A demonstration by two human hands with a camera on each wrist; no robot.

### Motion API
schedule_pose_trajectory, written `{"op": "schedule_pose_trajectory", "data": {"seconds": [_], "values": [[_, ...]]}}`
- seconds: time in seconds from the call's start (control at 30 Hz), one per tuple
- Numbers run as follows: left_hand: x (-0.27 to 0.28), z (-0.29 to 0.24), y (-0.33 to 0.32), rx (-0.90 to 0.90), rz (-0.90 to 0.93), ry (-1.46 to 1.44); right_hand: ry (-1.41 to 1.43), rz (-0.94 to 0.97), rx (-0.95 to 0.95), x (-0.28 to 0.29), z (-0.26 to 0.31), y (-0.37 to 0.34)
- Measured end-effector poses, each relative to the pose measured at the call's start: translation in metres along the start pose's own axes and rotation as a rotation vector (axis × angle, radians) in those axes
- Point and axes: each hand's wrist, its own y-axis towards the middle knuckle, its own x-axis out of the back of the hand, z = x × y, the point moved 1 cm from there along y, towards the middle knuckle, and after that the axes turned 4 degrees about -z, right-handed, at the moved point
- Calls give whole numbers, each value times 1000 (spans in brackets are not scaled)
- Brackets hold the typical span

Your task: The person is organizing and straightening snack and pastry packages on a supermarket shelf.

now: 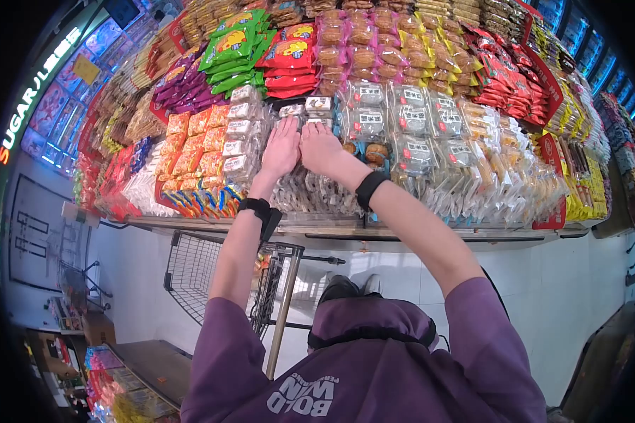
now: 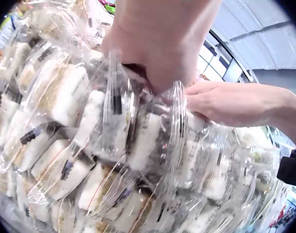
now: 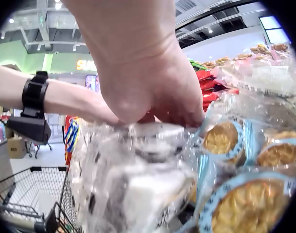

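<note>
My left hand [image 1: 281, 149] and right hand [image 1: 324, 149] lie side by side on clear-wrapped white cakes [image 1: 307, 192] at the display's near middle. Their fingers point forward, rather straight, over the packs. Close up in the left wrist view, rows of white cakes [image 2: 65, 92] stand on edge in crinkled clear film below the left hand [image 2: 155, 53]. The right hand [image 3: 148, 87] rests at the top of the clear packs in the right wrist view, hiding its own fingertips. Round cookies [image 3: 250, 208] in blue-edged wrappers sit beside it.
Green snack bags [image 1: 233, 46], red snack bags [image 1: 289, 60] and orange packets [image 1: 194, 144] rise around the hands. Silver-grey packs [image 1: 413, 127] lie to the right. A shopping cart [image 1: 194, 261] stands below left, by the display's front edge [image 1: 374, 231].
</note>
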Motion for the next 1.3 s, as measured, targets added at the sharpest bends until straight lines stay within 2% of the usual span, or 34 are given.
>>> {"op": "schedule_pose_trajectory", "data": {"seconds": [0.07,0.1,0.17,0.27,0.37,0.4,0.5,0.53,0.63,0.67,0.7,0.73,0.77,0.8,0.87,0.93,1.03,1.17,1.3], "values": [[6,7,5,44,76,-124,17,243,51,32,0,10],[9,10,9,63,110,-187,21,238,56,45,3,10],[13,5,5,55,131,-76,29,236,58,53,4,6],[9,-5,1,26,85,76,-138,109,125,25,-3,-5],[2,-7,-1,31,68,118,-178,3,96,9,-4,-10],[1,-7,-2,36,75,128,-172,42,64,7,-4,-7],[2,-4,2,28,93,129,-157,249,165,24,-13,1],[4,-3,1,14,99,119,-110,378,253,43,-14,5],[13,0,-7,-70,24,15,221,141,339,82,-11,-10],[22,-6,-8,-79,-44,-32,289,-38,301,103,-5,-27],[31,-16,-12,-89,-99,-83,399,-140,255,111,-5,-42],[48,-38,-18,-159,-257,-79,511,-239,205,116,-6,-59],[63,-61,-29,-127,-275,-134,615,-340,160,120,-8,-76],[74,-82,-42,-88,-297,-189,650,-367,83,121,-10,-97],[79,-118,-73,-195,-337,-208,690,-412,-77,113,-15,-137],[66,-139,-91,-264,-284,-227,689,-441,-236,92,-20,-170],[49,-152,-97,-284,-258,-212,550,-509,-170,61,-19,-190],[27,-146,-94,-256,-289,-222,315,-450,-142,63,-14,-177],[23,-145,-92,-240,-309,-211,114,-238,-166,67,-15,-151]]}}
